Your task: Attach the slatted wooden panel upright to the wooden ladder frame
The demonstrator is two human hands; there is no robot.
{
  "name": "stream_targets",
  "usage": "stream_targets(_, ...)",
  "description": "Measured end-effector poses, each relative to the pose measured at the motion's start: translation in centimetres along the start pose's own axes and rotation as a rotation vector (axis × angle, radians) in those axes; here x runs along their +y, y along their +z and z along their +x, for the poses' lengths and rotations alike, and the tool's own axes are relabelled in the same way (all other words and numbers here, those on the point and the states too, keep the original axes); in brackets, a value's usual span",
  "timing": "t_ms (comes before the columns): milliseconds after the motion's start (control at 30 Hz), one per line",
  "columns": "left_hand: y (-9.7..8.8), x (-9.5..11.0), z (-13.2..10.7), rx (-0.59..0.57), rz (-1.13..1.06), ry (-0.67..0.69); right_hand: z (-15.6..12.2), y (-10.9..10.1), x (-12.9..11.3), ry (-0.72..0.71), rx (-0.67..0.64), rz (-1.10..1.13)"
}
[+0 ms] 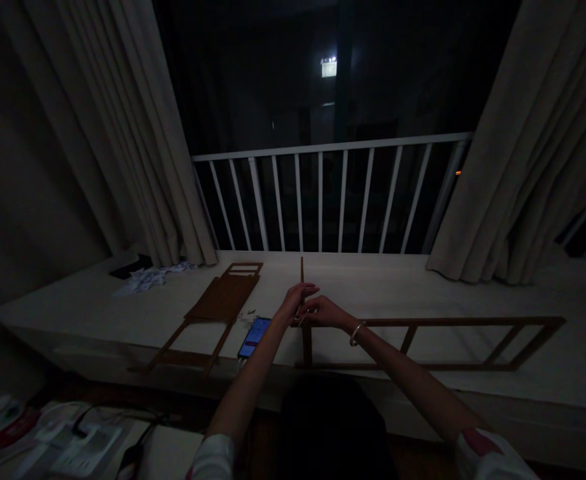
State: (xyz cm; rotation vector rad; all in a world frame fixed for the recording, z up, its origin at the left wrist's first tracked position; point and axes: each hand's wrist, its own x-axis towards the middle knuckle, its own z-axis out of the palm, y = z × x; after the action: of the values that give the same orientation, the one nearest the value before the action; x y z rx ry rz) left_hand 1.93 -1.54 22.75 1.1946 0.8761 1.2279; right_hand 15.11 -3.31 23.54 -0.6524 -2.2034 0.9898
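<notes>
Both of my hands meet at the near left end of a brown wooden ladder-like frame lying on the white window ledge. Curled around a thin upright wooden bar, my left hand has some fingers reaching right. Pressed close beside it, my right hand is closed in a pinch on a small thin shiny piece, whose kind is too dark and small to tell. Left of my hands lies a lit phone. Beyond it rests a second wooden piece with a solid panel and open-frame ends.
The window ledge runs below a white railing and dark window. Beige curtains hang at both sides. Crumpled white material lies at the far left. At lower left, a power strip and cables sit on a pale surface.
</notes>
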Motion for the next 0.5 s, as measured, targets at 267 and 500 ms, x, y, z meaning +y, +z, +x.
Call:
stream_targets(267,-4.0,-0.8,1.4,0.295,-0.090,0.045,0.4,-0.4,0.5,0.065,-0.042,0.033)
stream_targets(500,-14.2,-3.4,2.0,0.706,0.108,-0.096,0.4,-0.9,0.3,0.101,-0.077,0.136)
